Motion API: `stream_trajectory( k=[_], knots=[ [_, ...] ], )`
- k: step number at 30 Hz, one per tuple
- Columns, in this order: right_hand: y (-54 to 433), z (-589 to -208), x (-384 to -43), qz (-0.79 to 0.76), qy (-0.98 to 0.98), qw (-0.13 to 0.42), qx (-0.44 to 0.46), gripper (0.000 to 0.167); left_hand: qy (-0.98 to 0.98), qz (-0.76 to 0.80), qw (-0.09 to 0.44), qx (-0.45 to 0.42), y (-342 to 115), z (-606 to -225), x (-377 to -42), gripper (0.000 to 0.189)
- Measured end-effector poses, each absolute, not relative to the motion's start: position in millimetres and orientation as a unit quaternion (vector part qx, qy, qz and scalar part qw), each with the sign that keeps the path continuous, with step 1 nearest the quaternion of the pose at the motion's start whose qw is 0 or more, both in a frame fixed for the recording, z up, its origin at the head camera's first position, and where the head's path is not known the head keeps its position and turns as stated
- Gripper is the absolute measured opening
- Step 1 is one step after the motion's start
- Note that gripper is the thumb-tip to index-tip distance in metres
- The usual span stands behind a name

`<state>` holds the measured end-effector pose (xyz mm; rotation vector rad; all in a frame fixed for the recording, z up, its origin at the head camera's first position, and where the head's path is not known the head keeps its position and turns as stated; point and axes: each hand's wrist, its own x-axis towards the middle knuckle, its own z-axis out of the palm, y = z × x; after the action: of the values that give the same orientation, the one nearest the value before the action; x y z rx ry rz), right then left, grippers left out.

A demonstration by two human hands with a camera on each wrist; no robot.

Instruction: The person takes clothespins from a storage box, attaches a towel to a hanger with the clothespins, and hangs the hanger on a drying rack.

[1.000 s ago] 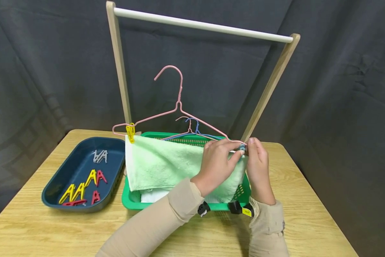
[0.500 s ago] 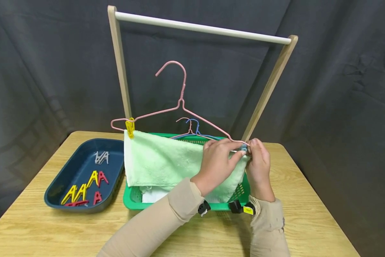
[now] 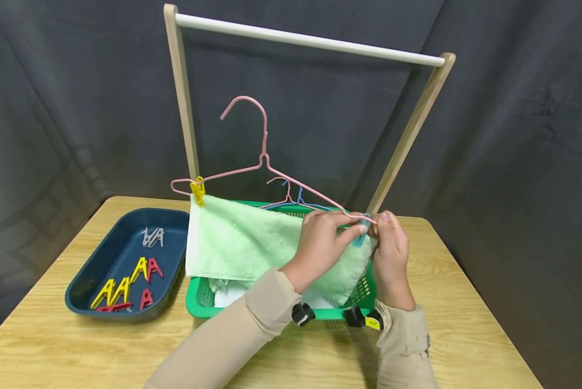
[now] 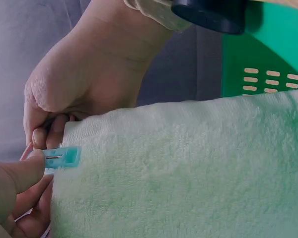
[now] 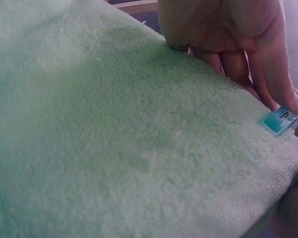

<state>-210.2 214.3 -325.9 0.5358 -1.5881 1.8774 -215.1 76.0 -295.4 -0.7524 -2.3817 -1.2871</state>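
A light green towel hangs from a pink wire hanger, with a yellow clothespin at its left corner. My left hand pinches a light blue clothespin at the towel's right corner. In the left wrist view this clothespin sits over the towel's edge, my thumb on its handle. Right beside it, my right hand grips the hanger's right end; some of its fingers are hidden. In the right wrist view the towel fills most of the picture.
A green basket stands under the towel, with white cloth and more hangers in it. At left, a dark blue tray holds several grey, yellow and red clothespins. Behind rises a wooden rack with a white rod.
The hanger's hook has tilted left. My left hand has shifted slightly left, and more of the blue clothespin shows on the towel. My right hand stays at the hanger's end.
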Motion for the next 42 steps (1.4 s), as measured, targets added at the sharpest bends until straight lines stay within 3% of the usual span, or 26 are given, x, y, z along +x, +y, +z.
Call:
stream_trajectory(
  k=[8,28,42],
  knots=[
    [221.4,-327.0,-216.2,0.74,-0.57,0.281,0.222,0.04,-0.832,-0.451,0.125,-0.298,71.9,-291.7,-214.8,0.034],
    [217.4,-329.1,-216.4,0.726,-0.573,0.293,0.241,0.039,-0.856,-0.42,0.117,-0.278,69.8,-288.8,-212.9,0.028],
    [223.4,-327.7,-219.0,0.75,-0.538,0.313,0.222,0.041,-0.862,-0.37,0.179,-0.297,44.9,-279.2,-201.6,0.021]
  ],
)
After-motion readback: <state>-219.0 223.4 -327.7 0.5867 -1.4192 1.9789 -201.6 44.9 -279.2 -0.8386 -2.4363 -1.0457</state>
